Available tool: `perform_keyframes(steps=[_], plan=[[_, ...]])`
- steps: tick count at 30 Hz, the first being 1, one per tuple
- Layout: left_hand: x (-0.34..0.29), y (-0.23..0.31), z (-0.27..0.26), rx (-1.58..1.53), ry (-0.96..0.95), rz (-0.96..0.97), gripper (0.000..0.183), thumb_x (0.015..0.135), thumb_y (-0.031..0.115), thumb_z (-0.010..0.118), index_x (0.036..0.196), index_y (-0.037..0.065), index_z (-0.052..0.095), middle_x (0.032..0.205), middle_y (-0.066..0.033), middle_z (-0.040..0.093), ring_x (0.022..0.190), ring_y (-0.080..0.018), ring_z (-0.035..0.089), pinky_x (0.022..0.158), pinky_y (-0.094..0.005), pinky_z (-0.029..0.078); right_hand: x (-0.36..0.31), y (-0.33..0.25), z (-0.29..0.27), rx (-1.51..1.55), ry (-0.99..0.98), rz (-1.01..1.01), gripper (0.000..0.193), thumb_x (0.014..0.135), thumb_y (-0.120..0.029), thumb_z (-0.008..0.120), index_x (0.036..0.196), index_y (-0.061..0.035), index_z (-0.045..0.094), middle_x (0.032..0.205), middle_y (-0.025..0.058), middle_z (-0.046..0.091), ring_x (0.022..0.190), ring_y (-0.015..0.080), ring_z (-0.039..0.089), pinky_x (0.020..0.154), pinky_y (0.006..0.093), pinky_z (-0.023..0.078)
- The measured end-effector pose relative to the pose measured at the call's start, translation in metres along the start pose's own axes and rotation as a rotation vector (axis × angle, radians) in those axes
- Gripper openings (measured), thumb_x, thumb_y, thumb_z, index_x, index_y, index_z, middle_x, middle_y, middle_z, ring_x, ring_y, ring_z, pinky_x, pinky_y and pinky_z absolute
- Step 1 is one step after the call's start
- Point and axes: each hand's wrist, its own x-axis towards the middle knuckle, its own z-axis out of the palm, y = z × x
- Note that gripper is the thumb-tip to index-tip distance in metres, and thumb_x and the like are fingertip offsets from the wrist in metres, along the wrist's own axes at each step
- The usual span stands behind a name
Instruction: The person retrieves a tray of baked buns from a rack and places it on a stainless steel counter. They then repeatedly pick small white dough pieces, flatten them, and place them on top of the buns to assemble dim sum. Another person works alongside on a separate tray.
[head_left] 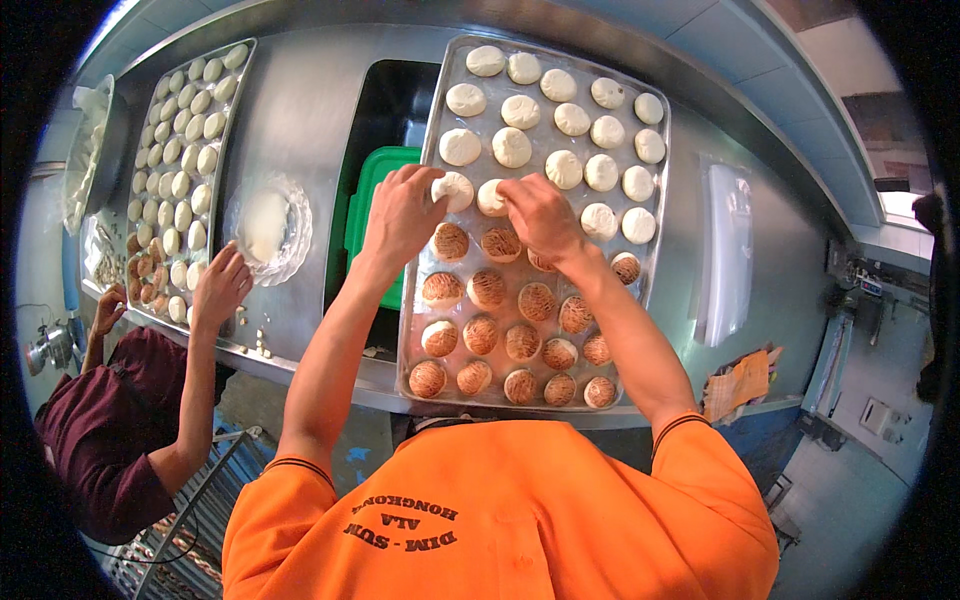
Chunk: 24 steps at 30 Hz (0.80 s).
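Observation:
A metal tray (pixel 432 130) lies in front of me, with rows of round dough buns on it. The far rows are plain white; the near rows have brown, streaked tops, such as one brown-topped bun (pixel 486 289). My left hand (pixel 403 212) reaches over the tray's left edge, its fingers closed at the side of a white dough bun (pixel 455 191). To its right, my right hand (pixel 543 216) pinches another white dough bun (pixel 490 199) between thumb and fingers. The right hand partly covers a brown-topped bun below it.
A second tray (pixel 247 60) of buns stands at the left, where a co-worker's hand (pixel 222 287) reaches in. Between the trays are a clear bowl (pixel 297 232) with pale contents and a green lid or bin (pixel 368 180). Plastic bags (pixel 728 255) and an orange cloth (pixel 736 387) lie right.

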Motion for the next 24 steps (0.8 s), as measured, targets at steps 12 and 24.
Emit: perform_keyframes(steps=[12,24], plan=[[0.013,0.016,0.034,0.316,-0.121,0.054,0.059,0.071,0.018,0.083,0.123,0.008,0.057,0.116,-0.0145,0.063,0.109,-0.0349,0.06,0.094,-0.0458,0.046,0.014,-0.003,0.021,0.0,-0.128,0.242,0.049,0.07,-0.016,0.08,0.112,-0.0059,0.056,0.108,0.0194,0.066,0.103,0.0417,0.06,0.094,0.0483,0.049],[0.015,0.011,0.018,-0.133,-0.065,-0.026,0.045,0.073,0.013,0.081,0.105,0.003,0.053,0.11,-0.0172,0.059,0.1,-0.0413,0.062,0.083,-0.0471,0.053,0.012,0.006,0.011,0.23,0.01,0.243,0.042,0.066,-0.018,0.084,0.098,-0.0067,0.06,0.105,0.0141,0.06,0.096,0.0363,0.062,0.082,0.0467,0.053]])
